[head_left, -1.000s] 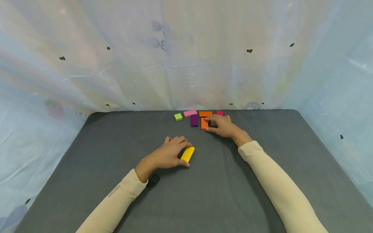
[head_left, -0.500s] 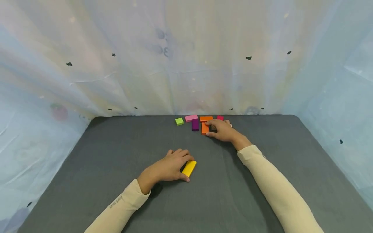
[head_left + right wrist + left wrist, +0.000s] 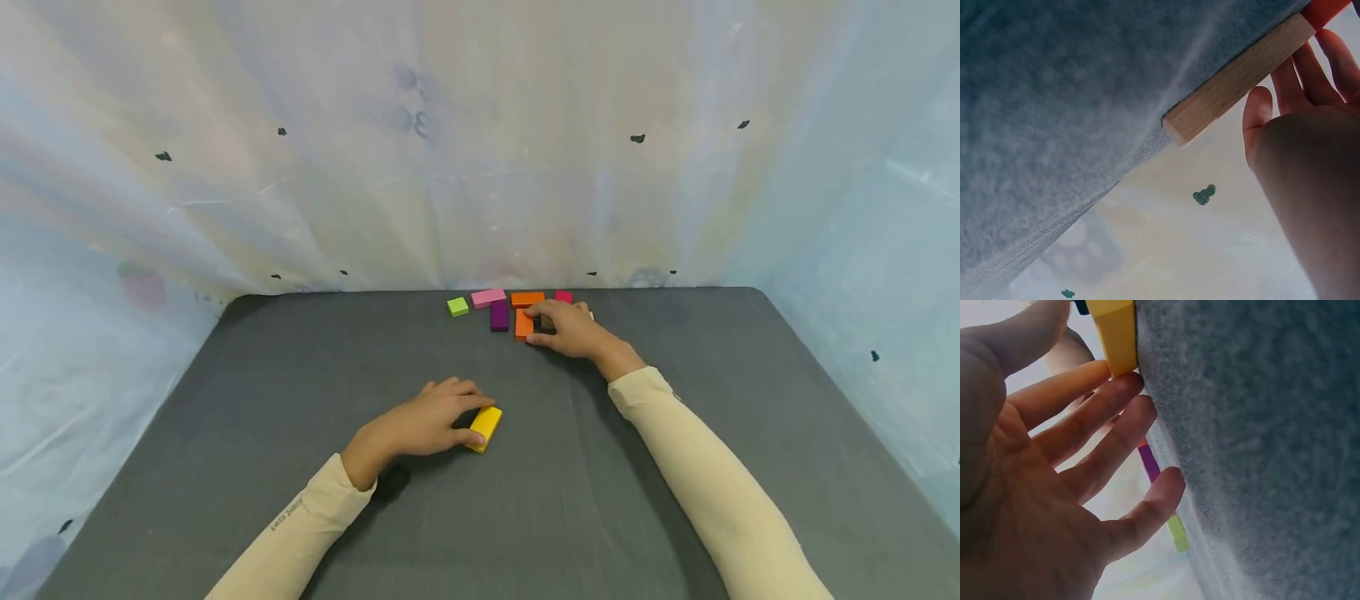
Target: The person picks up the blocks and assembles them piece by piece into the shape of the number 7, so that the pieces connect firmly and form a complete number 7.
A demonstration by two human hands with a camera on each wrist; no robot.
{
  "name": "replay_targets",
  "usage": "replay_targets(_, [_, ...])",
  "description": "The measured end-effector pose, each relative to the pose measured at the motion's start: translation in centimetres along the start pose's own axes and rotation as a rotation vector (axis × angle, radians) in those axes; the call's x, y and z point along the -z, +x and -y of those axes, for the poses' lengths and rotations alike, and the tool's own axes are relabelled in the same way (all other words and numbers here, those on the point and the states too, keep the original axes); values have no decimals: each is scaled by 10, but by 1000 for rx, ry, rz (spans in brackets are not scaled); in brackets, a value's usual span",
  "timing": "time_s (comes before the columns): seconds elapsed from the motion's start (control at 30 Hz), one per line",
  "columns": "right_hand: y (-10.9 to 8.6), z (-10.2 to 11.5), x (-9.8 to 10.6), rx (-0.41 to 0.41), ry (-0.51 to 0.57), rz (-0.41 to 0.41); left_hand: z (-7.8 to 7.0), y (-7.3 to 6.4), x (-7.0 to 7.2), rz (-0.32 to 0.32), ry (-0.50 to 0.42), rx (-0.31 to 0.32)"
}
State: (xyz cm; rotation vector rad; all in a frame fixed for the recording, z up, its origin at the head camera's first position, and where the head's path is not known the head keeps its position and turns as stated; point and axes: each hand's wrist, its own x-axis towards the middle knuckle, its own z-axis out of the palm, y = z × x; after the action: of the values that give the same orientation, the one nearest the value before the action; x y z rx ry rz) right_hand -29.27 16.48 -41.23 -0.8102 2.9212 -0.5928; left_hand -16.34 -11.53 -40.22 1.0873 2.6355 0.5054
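Observation:
In the head view my left hand [image 3: 431,421] holds a yellow block [image 3: 487,427] near the middle of the table, its index fingertip at the far end and its thumb over the nearer part. The left wrist view shows the other fingers spread loosely beside the yellow block [image 3: 1116,337]. Farther back, my right hand [image 3: 573,327] pinches an orange block [image 3: 523,325] between thumb and fingers. A plain wooden block [image 3: 1241,75] lies by the right hand, mostly hidden from the head view. A second orange block [image 3: 528,299] lies just behind the held one.
Left of the orange blocks lie a purple block [image 3: 498,316], a pink block [image 3: 488,297] and a small lime-green block [image 3: 457,307]. A red block [image 3: 564,296] lies behind the right hand. The dark grey table [image 3: 637,517] meets a pale hanging sheet [image 3: 480,167] at its far edge.
My left hand and the yellow block have moved nearer to me; the thumb now sits farther up the block. The right hand stays at the orange block. The head view has tilted slightly.

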Motion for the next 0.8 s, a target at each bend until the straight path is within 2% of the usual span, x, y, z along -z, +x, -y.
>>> replay_targets(0.27, [1, 1, 3, -9, -6, 3, -2, -4, 7, -4, 9, 1])
replay_targets(0.43, [-1, -1, 1, 3, 2, 3, -1, -9, 3, 5, 3, 25])
replay_targets(0.6, [-4, -5, 2, -5, 6, -12, -4, -9, 0, -15, -21, 31])
replay_targets(0.8, [-6, -7, -1, -23, 3, -2, -8, -9, -2, -16, 31, 14])
